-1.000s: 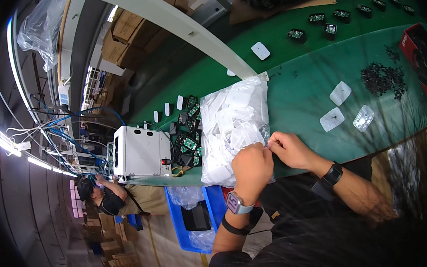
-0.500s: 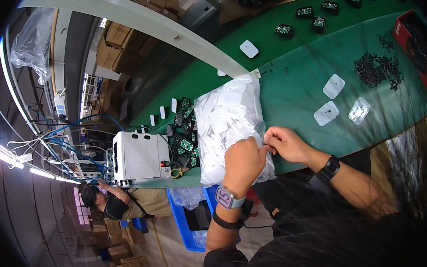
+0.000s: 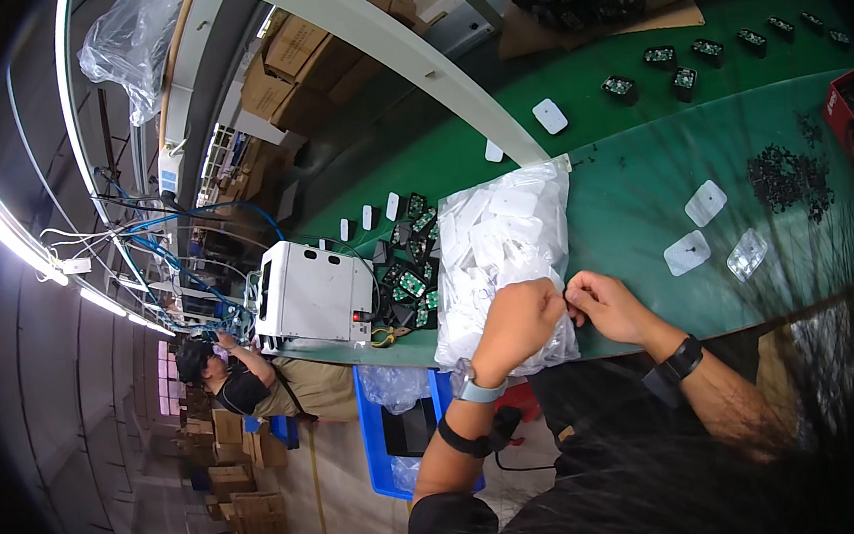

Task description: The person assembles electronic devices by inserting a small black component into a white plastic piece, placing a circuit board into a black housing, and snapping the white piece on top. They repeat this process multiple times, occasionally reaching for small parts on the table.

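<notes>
A clear plastic bag (image 3: 504, 231) packed with white rounded plates lies on the green table (image 3: 631, 181) in front of me. My left hand (image 3: 524, 322) is closed over its near right part, knuckles up. Just to the right, my right hand (image 3: 606, 305) pinches at the bag's right edge, thumb against curled fingers. A small gap separates the two hands. The fingertips of the left hand are hidden. To the right lie three loose plates: two white ones (image 3: 706, 204) (image 3: 687, 253) and a clearer one (image 3: 747, 255).
Small black parts (image 3: 789, 178) are heaped at the right beside a red box (image 3: 849, 123). Black housings with green circuit boards (image 3: 410, 283) pile up left of the bag, next to a white machine (image 3: 314, 294). A blue bin (image 3: 382, 461) stands below the table edge. Another person (image 3: 245, 382) works at far left.
The view has shifted, so the scene sits further right. My hands, touching before, are now slightly apart at the bag's edge.
</notes>
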A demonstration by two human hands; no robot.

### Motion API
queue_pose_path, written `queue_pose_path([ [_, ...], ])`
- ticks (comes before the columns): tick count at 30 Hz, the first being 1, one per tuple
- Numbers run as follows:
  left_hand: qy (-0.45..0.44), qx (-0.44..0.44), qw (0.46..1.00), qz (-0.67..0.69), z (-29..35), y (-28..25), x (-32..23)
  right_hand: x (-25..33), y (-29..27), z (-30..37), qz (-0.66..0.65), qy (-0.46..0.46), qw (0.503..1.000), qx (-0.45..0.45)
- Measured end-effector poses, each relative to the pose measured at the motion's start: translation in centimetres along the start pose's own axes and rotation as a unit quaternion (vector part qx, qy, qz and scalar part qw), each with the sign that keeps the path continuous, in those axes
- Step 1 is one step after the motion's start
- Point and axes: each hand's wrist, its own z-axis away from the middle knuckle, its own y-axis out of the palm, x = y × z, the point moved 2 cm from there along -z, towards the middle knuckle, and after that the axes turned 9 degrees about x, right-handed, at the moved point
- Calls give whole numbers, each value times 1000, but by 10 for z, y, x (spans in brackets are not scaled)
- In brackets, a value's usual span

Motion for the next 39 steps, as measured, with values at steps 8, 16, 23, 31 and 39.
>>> queue_pose_path([
  [8,-4,35,997,66,4,-7,14,-2,5,-11,8,-44,996,71],
  [16,12,-9,1000,-7,7,-12,6,18,10,-5,146,-53,987,38],
  [23,10,-127,985,-118,16,-67,-11,31,6,7,353,-90,925,-107],
  [31,83,-74,964,-242,1,-58,-7,44,14,16,540,-142,829,-36],
  [39,59,-59,910,-406,-10,-63,-1,37,11,15,555,-1,829,-69],
])
